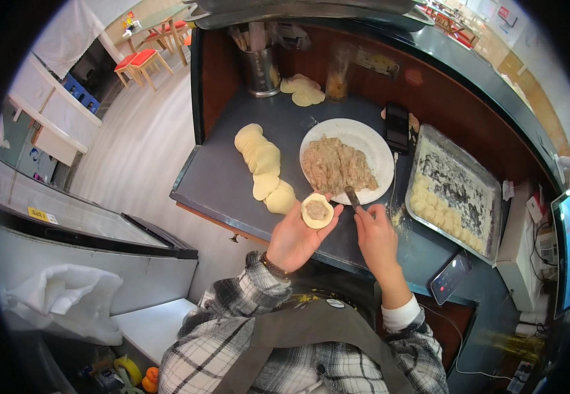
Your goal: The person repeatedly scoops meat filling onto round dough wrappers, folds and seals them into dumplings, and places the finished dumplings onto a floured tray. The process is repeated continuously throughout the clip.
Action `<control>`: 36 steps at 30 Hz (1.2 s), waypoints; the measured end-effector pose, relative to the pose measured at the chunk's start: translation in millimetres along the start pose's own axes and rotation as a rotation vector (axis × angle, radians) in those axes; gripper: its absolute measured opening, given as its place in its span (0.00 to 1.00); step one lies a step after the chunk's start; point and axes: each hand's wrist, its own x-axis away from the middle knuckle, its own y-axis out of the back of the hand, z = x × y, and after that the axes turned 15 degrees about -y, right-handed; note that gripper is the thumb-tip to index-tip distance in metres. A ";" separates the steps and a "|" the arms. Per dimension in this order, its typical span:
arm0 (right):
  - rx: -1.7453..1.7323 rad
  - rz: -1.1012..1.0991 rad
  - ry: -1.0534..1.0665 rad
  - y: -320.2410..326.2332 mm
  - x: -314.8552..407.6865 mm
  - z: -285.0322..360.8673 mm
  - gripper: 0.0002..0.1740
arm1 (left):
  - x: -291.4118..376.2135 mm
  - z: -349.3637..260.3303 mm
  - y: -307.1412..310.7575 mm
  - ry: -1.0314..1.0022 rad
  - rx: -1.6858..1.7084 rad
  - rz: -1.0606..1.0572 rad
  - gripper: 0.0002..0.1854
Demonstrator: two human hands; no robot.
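A round dumpling wrapper (pixel 327 221) lies across the fingers of my left hand (pixel 290 241), with a dab of minced filling (pixel 316 210) in its middle. My right hand (pixel 377 239) grips the handle of a spatula-like tool (pixel 352 196), whose tip meets the mound of minced meat filling (pixel 336 162). That mound sits on a white plate (pixel 382 172) just beyond both hands. Left of the plate, overlapping rows of pale yellow wrappers (pixel 260 152) stretch across the dark counter (pixel 211 182). The near end of that row is close to my left fingers.
At right, a metal tray (pixel 484 192) dusted with flour holds several finished dumplings (pixel 437 212). A phone (pixel 397 129) with a cable lies behind the plate; another phone (pixel 451 278) rests near the front edge. A utensil canister (pixel 261 71), loose wrappers (pixel 303 90) and a glass (pixel 338 79) stand at the back.
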 end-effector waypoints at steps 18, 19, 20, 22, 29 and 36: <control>-0.861 -0.210 0.250 21.8 17.6 34.1 0.15 | 22.7 12.9 -19.4 -0.048 -0.472 0.324 0.22; -0.946 -0.201 0.211 22.8 20.3 35.6 0.15 | 22.0 12.4 -20.9 -0.043 -0.454 0.339 0.21; -1.029 -0.191 0.170 24.3 22.4 37.2 0.16 | 24.1 11.2 -22.2 -0.038 -0.478 0.393 0.20; -0.947 -0.228 0.239 29.3 26.3 39.6 0.17 | 23.9 10.9 -25.8 -0.154 -0.702 0.516 0.17; -0.782 -0.302 0.390 38.8 37.0 45.8 0.16 | 26.1 13.4 -34.3 -0.773 -1.172 0.683 0.15; -1.189 0.115 0.139 7.3 24.0 53.9 0.19 | 36.8 40.6 -38.7 -0.120 -0.558 0.281 0.25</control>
